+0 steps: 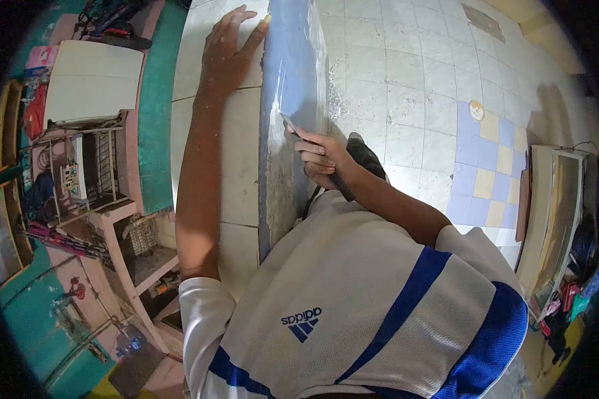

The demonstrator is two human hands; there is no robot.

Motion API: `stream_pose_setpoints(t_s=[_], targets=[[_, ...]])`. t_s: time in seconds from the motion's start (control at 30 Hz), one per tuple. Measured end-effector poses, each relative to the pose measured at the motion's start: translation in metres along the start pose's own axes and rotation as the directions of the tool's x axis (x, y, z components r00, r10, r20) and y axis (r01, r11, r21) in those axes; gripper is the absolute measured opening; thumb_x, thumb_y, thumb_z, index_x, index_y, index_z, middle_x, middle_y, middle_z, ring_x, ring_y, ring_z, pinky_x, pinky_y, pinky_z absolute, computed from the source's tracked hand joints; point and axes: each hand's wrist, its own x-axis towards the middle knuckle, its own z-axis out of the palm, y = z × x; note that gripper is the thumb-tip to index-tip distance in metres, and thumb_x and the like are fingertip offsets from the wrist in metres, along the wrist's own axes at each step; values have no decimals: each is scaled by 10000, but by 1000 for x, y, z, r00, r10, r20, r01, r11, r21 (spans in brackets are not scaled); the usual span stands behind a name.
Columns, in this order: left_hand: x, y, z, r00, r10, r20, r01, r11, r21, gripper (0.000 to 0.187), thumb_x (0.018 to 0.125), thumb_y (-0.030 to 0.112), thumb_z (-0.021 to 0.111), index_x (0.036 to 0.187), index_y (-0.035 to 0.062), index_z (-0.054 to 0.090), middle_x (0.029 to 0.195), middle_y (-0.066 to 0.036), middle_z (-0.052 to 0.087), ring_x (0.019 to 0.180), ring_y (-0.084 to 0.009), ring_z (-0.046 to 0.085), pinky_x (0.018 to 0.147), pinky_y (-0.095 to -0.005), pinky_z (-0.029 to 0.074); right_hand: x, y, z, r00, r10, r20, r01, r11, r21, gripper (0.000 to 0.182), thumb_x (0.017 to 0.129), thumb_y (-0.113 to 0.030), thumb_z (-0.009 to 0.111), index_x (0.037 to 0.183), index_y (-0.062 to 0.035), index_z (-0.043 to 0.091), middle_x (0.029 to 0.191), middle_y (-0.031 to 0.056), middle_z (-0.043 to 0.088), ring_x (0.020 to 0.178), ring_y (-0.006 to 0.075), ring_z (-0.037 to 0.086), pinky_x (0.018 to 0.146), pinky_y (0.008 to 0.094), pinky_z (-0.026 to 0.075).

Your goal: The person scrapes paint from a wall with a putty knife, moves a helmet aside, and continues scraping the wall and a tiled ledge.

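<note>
My right hand (323,158) is closed around a scraper (293,128) with a dark handle and a narrow metal blade. The blade's tip meets the blue painted face (293,60) of a long ledge, at a whitish scraped patch. Further down, that face is grey and rough, with the paint worn off. Resting on the white-tiled top (239,159) of the ledge, my left hand (229,45) has its fingers apart and its thumb along the blue edge. It holds nothing.
Pale flakes lie on the tiled floor (396,86) beside the ledge. A small round orange-and-white item (476,110) sits near the blue and yellow tiles. A glass-fronted cabinet (559,213) stands at right. On the left are a white panel (93,80) and cluttered shelves (130,266).
</note>
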Motion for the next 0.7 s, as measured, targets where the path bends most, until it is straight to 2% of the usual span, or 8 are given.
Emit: stream_pose_setpoints(t_s=[0.07, 0.27, 0.43, 0.47, 0.53, 0.57, 0.63, 0.7], targets=[[0, -11, -1, 973, 228, 38, -231, 963, 141, 316, 981, 239, 613, 1254, 86, 573, 1284, -147, 593, 1235, -343, 550, 1046, -435, 441, 1, -1, 6, 999, 4, 36, -4, 1000, 9, 252, 1094, -241, 359, 972, -71, 499, 571, -54, 388, 352, 61, 290, 291, 204, 271], [6, 6, -2, 982, -180, 49, 185, 974, -128, 416, 972, 362, 614, 1275, 82, 566, 1290, -158, 594, 1240, -350, 545, 1062, -450, 418, 1, 0, 10, 994, 10, 107, -22, 994, 111, 238, 1099, -194, 320, 1184, -19, 457, 604, -21, 409, 357, 80, 323, 299, 219, 297], [11, 15, -3, 987, -159, 31, 160, 986, -38, 441, 963, 390, 622, 1265, 73, 574, 1307, -174, 584, 1240, -357, 538, 1072, -447, 408, 18, -6, -5, 915, 61, 399, -103, 991, 85, 276, 1092, -157, 321, 1266, 19, 444, 631, -4, 420, 405, 106, 396, 346, 234, 356], [9, 17, -3, 976, -209, 56, 213, 975, -65, 446, 959, 391, 626, 1265, 71, 574, 1313, -177, 581, 1242, -359, 536, 1075, -445, 405, 20, -6, 10, 996, -91, -24, 86, 984, -154, 234, 1086, -164, 347, 1152, 5, 495, 617, -6, 418, 411, 109, 393, 358, 237, 354], [1, 1, 1, 995, -7, 99, 0, 997, 77, 450, 956, 389, 631, 1262, 63, 580, 1328, -183, 575, 1252, -363, 529, 1081, -443, 398, 34, -29, 12, 871, -477, -118, 285, 686, -669, 224, 1070, -176, 398, 948, -52, 540, 574, -23, 395, 409, 108, 372, 369, 244, 337], [-2, -3, 1, 987, 93, 131, -112, 983, 148, 452, 954, 388, 634, 1260, 59, 583, 1336, -187, 572, 1257, -366, 526, 1083, -442, 395, 49, -55, 3, 833, -519, 191, 440, 412, -798, 246, 1061, -180, 424, 859, -96, 534, 545, -36, 376, 401, 104, 354, 368, 248, 323], [7, 14, -6, 989, -147, 32, 149, 985, -84, 418, 946, 404, 638, 1222, 90, 618, 1330, -160, 581, 1246, -354, 538, 1049, -459, 413, 85, -102, 39, 910, -416, 4, 416, 909, 16, 242, 1059, -177, 416, 836, -138, 499, 542, -55, 368, 402, 92, 338, 354, 248, 286], [4, 15, -4, 980, -197, 38, 201, 973, -117, 415, 945, 402, 639, 1214, 86, 622, 1327, -164, 584, 1249, -356, 536, 1043, -460, 418, 73, -106, 62, 932, -362, 8, 350, 897, -271, 231, 1059, -185, 416, 846, -136, 490, 543, -59, 354, 407, 83, 340, 356, 243, 279]])
